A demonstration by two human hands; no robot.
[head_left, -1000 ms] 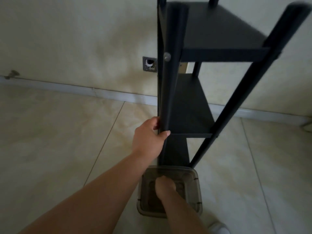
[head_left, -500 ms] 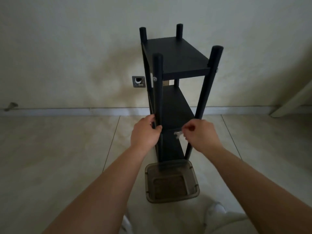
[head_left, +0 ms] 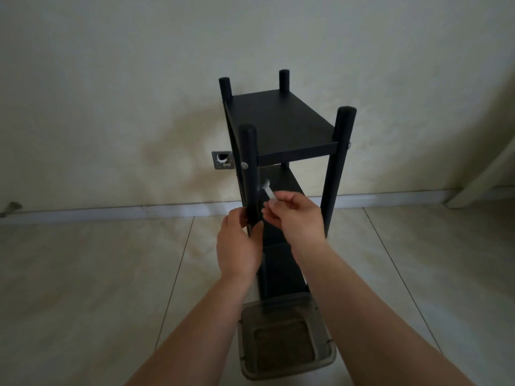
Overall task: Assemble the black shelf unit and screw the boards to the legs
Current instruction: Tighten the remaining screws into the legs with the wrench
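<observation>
The right hand (head_left: pixel 296 215) came up out of the plastic bin (head_left: pixel 287 338) with a small silvery tool (head_left: pixel 268 190) pinched in its fingers and carried it beside the near left leg (head_left: pixel 250 176). The tool's tip rose above the hand, close to the leg.

A bare domestic room, seen from head height. The floor (head_left: pixel 97 274) is laid with large, glossy beige tiles separated by thin dark grout lines. A plain cream wall (head_left: pixel 111 79) rises behind, its paint mottled with faint stains, and meets the floor at a low pale skirting board (head_left: pixel 111 214). A small unfinished metal wall box (head_left: pixel 222 160) sits low in the wall, with a white part visible inside it. At the far right, a pale slanted edge (head_left: pixel 479 179), possibly a door frame or furniture, reaches the floor. Lighting is dim and even.
</observation>
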